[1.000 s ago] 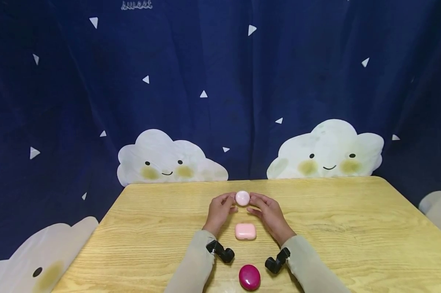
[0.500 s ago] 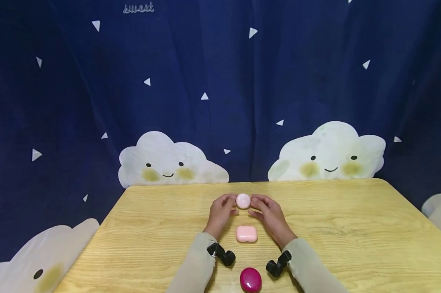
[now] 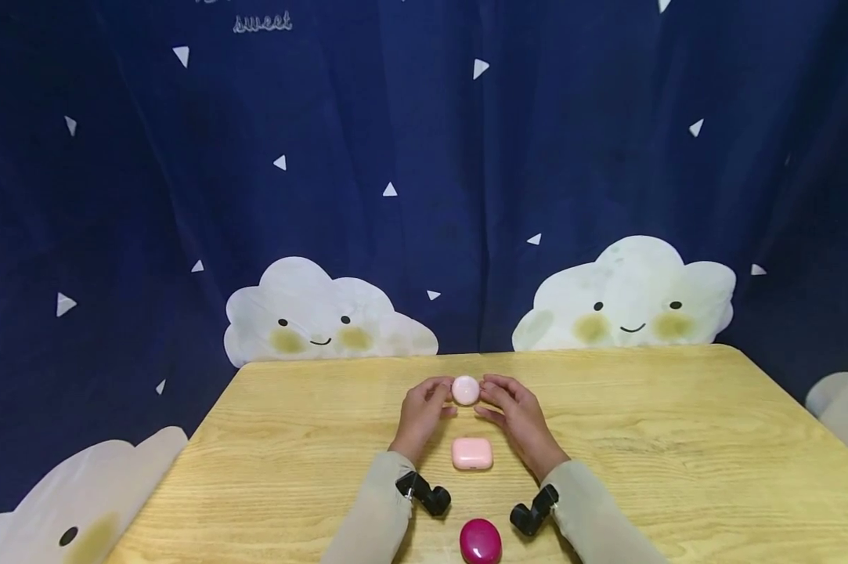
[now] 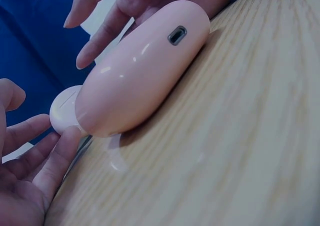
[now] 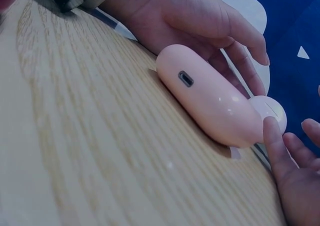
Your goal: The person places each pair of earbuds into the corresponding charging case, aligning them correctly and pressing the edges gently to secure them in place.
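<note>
A small round, pale pink earbud case (image 3: 466, 390) lies at the far middle of the table, between the two hands. My left hand (image 3: 418, 415) pinches its left edge with curled fingers, and my right hand (image 3: 521, 419) does the same at its right edge. Closer in, a pink rounded-rectangular earbud case (image 3: 472, 453) rests on the wood, untouched, between the wrists. In the left wrist view this pink case (image 4: 145, 66) looms large, showing its charging port, and partly covers the round one (image 4: 65, 106). The right wrist view shows fingertips right at the round case (image 5: 272, 111).
A glossy magenta oval case (image 3: 480, 540) lies near the front, between the forearms. The wooden table (image 3: 290, 439) reaches back to a dark blue curtain (image 3: 353, 117) with clouds and triangles. Black cameras (image 3: 424, 493) are strapped at both sleeves.
The view tips slightly, so everything sits a little lower in frame. Both hands stay at the sides of the round case; the other cases keep their places on the table.
</note>
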`<state>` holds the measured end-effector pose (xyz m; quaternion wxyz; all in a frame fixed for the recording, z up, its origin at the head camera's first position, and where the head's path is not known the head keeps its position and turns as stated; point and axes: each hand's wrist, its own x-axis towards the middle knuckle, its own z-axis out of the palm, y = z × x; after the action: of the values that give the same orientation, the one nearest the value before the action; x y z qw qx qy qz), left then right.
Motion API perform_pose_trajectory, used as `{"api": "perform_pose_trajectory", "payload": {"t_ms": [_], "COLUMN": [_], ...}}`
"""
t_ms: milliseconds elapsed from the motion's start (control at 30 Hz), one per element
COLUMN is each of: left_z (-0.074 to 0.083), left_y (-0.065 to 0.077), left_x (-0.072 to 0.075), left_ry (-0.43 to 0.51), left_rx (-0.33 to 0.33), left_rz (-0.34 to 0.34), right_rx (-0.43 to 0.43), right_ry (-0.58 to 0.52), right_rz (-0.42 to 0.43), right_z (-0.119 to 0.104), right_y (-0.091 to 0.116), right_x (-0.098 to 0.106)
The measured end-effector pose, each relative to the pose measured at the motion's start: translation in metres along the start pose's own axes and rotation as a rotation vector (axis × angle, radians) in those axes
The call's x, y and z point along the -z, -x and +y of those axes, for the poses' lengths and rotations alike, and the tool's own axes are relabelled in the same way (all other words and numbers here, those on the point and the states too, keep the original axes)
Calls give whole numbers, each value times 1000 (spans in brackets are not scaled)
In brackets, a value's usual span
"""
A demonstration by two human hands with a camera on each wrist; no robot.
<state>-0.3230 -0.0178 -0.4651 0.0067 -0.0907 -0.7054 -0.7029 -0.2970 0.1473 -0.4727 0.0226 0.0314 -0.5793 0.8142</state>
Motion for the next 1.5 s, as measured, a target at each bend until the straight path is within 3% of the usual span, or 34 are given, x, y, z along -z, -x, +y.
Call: {"api": "perform_pose_trajectory", "payload": {"t_ms": [133, 833, 933, 1200, 1500], "left_z": [11, 12, 11, -13, -16], "left_y": [9, 7, 6, -8, -8], "left_x": [-1, -1, -1, 1, -1], "left_ry": [-8, 44, 35, 35, 6], "left_rx": [17, 17, 18, 27, -4], "left_rz": [-2, -17, -20, -23, 1], "right_rx": [-1, -48, -49, -57, -48], "right_ry": [-14, -67, -65, -64, -62], "right_rz": [6, 23, 20, 25, 10], "right_z": [1, -5, -5, -5, -3], "right_y": [2, -2, -1, -1, -2], "right_x": [0, 1, 1, 1, 1]}}
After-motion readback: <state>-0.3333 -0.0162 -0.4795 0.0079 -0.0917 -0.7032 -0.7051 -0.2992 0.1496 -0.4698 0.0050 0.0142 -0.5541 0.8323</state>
